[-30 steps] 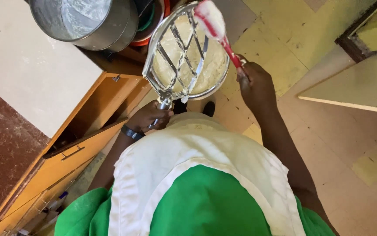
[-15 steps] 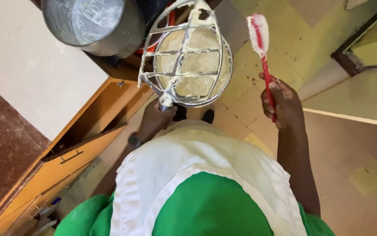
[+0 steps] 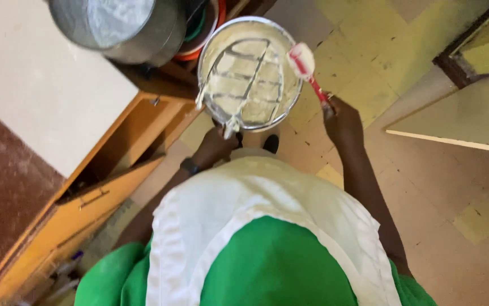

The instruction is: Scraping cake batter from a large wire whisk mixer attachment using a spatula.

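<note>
The left hand (image 3: 213,148) grips the batter-coated mixer beater (image 3: 247,79) by its stem; the right hand (image 3: 342,120) grips a red spatula (image 3: 306,71), whose blade touches the beater's right side.

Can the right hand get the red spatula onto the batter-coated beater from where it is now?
Probably yes. The right hand holds the spatula with its tip already beside the beater, which the left hand holds over the bowl; nothing sits between.
</note>
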